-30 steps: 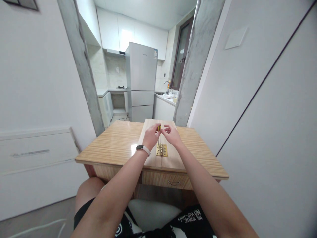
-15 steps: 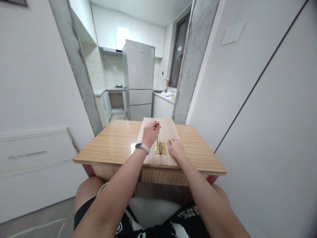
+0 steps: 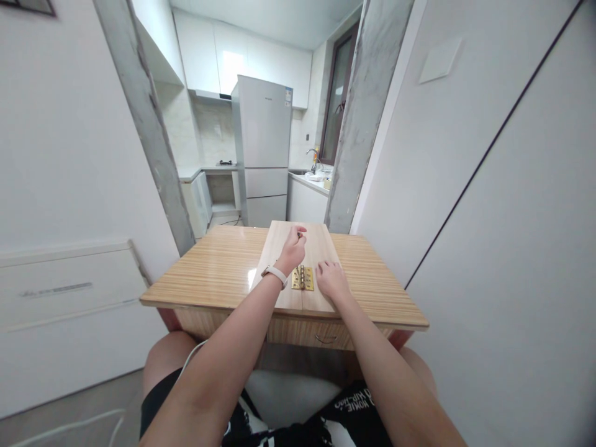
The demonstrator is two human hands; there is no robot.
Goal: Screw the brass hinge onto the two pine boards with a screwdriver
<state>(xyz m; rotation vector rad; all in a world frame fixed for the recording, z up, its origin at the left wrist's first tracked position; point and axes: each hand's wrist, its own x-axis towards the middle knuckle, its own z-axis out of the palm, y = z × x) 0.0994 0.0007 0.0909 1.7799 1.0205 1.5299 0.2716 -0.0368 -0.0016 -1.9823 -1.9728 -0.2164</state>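
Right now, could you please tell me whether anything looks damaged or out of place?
The grey pillars look rough and patchy, oddly unfinished beside the smooth white walls. On the desk, nothing looks spilled, and the hinge sits over the seam between the boards.

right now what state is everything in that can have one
left hand, closed around a tool
tool, mostly hidden
right hand, resting on the boards
boards, side by side
hinge, opened flat across their seam
wristband, worn on left wrist
drawer, shut
fridge, doors shut
upper cabinets, shut
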